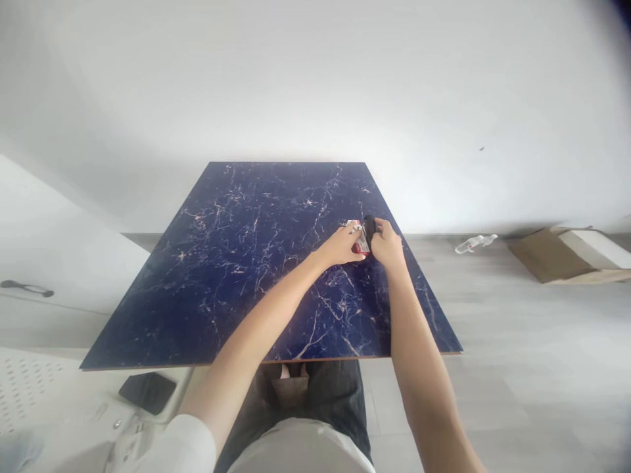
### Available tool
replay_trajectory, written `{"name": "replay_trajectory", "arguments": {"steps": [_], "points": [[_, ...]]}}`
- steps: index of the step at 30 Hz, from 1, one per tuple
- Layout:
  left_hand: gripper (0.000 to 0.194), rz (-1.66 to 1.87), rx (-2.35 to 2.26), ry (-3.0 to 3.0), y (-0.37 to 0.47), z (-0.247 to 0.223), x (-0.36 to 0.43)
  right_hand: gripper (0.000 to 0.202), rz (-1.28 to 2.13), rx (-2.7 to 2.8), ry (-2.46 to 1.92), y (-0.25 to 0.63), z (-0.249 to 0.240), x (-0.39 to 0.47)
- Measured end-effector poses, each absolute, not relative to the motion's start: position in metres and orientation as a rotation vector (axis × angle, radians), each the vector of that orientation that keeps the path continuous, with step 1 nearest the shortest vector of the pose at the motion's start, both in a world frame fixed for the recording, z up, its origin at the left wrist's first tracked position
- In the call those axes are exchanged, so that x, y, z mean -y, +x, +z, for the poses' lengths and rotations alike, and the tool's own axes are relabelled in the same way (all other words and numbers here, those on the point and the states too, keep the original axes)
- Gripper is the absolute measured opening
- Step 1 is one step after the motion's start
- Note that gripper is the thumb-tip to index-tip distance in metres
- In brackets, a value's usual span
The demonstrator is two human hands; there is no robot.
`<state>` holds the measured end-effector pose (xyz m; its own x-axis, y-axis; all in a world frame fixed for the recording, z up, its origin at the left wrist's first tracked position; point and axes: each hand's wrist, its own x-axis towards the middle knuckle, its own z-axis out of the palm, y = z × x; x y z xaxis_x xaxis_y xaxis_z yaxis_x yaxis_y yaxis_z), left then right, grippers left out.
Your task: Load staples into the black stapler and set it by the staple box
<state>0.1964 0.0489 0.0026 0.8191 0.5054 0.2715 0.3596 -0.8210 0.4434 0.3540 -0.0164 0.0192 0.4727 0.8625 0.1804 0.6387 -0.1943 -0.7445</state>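
On the right part of the dark blue marble-patterned table (236, 263), my two hands are close together. My left hand (342, 246) grips a small red-and-white pack (363, 247), its fingers over the top and the thumb along the near side. My right hand (387, 244) is closed around a small black object (369, 226) right beside the pack. The fingers partly cover both things, so the kind of the black object cannot be made out. Whether the two things touch is unclear.
A white wall (296, 85) stands behind the table. On the floor to the right lie a clear plastic bottle (476, 244) and an open cardboard box (552, 256). At lower left a dark flat object (148, 392) rests on a white surface, near a cabinet handle (27, 288).
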Motion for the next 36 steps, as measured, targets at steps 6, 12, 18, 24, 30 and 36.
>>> {"name": "replay_trajectory", "arguments": {"steps": [6,12,18,24,30,36], "points": [[0.065,0.529,-0.643,2.628,0.234,0.002,-0.052,0.054,0.303,1.168,-1.95,0.381,0.014,0.015],[0.077,0.57,-0.638,2.574,0.247,-0.011,-0.056,0.055,0.318,1.135,-1.927,0.39,0.012,0.015],[0.098,0.726,-0.653,2.509,0.239,-0.017,-0.043,0.047,0.125,1.117,-1.934,0.375,0.026,0.021],[0.054,0.898,-0.763,2.486,0.196,-0.008,-0.024,0.029,0.03,1.358,-1.658,0.327,0.038,0.029],[0.033,0.781,-0.786,2.582,0.104,-0.01,-0.014,0.043,0.224,1.893,-1.322,0.261,0.017,0.035],[0.069,0.496,-0.511,2.607,0.022,0.016,0.013,0.084,0.505,2.206,-1.117,0.222,0.011,0.056]]}}
